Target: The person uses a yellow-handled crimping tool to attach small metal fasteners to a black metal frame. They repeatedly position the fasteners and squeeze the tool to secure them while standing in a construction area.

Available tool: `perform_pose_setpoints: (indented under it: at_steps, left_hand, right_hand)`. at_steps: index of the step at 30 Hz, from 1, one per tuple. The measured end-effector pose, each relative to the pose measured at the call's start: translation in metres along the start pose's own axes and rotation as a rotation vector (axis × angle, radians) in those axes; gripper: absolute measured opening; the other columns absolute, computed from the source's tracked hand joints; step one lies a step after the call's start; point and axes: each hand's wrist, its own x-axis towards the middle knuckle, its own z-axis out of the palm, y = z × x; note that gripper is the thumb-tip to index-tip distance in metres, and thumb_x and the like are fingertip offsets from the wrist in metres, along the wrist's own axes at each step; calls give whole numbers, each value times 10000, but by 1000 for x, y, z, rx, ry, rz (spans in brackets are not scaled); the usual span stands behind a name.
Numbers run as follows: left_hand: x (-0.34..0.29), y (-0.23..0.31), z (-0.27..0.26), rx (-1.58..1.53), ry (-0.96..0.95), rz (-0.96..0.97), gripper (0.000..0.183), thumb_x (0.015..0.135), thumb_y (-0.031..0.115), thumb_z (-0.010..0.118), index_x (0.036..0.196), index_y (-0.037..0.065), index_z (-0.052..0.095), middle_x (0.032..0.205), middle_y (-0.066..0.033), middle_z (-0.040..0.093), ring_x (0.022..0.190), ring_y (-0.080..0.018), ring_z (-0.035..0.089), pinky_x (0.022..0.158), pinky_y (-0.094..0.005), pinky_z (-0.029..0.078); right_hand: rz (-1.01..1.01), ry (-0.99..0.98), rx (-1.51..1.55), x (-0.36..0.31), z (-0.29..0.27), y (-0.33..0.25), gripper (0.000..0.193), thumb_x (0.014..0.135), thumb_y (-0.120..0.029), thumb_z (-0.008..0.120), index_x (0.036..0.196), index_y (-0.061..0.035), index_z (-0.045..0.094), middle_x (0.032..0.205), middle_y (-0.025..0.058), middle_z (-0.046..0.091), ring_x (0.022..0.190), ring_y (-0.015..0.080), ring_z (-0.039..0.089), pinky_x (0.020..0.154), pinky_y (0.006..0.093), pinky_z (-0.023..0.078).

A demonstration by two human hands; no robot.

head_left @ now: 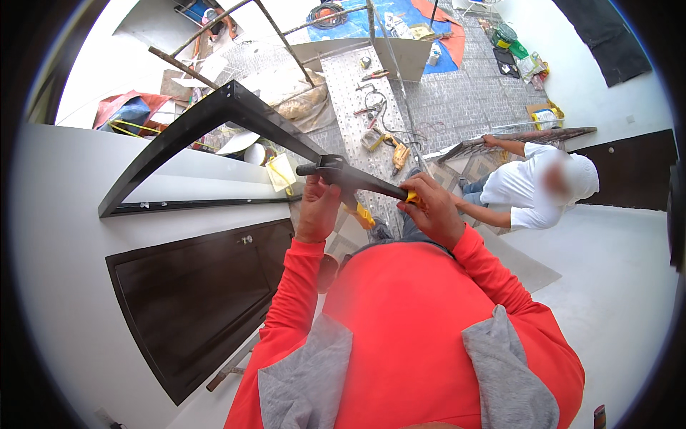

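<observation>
My right hand (433, 207) is closed round one yellow grip of a black two-armed hand tool (368, 180). The second arm, with another yellow grip, slants down between my hands. At the tool's head my left hand (319, 209) is raised, its fingers bent against the dark metal just under a short stub; whatever else they hold is hidden. Behind the head ends one side of a black angular metal frame (230, 107), which rises to a corner and runs down left along the wall's top.
Below stands a perforated metal plank (348, 93) carrying a yellow drill (401, 154), cords and hand tools. Rusty scaffold tubes (286, 41) cross the top. To the right a person in white (525, 182) handles a dark metal piece (514, 139). A dark door (204, 297) is at lower left.
</observation>
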Motion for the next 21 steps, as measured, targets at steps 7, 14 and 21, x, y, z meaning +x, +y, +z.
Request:
perform_pose_setpoints:
  at_steps: [7, 14, 21]
  left_hand:
    - [8, 13, 22, 49, 54, -57, 372, 1026, 150, 591, 1381, 64, 516, 1195, -55, 645, 998, -166, 634, 814, -368, 522]
    - [12, 14, 35, 126, 234, -142, 265, 1025, 187, 617, 1258, 61, 603, 1067, -22, 685, 855, -99, 629, 691, -272, 509]
    - [18, 6, 26, 50, 227, -148, 248, 1046, 204, 601, 1261, 81, 591, 1087, -20, 670, 964, -128, 637, 832, -319, 525]
  right_hand:
    - [43, -96, 81, -6, 2, 11, 316, 908, -99, 768, 1157, 19, 613, 983, 64, 586, 851, 140, 573, 750, 276, 471]
    - [130, -155, 222, -17, 16, 21, 321, 957, -168, 737, 1198, 4, 612, 974, 30, 587, 837, 99, 544, 747, 265, 463]
    - [496, -250, 538, -14, 32, 15, 346, 1004, -195, 682, 1267, 13, 595, 1028, 49, 602, 804, 78, 598, 639, 247, 537]
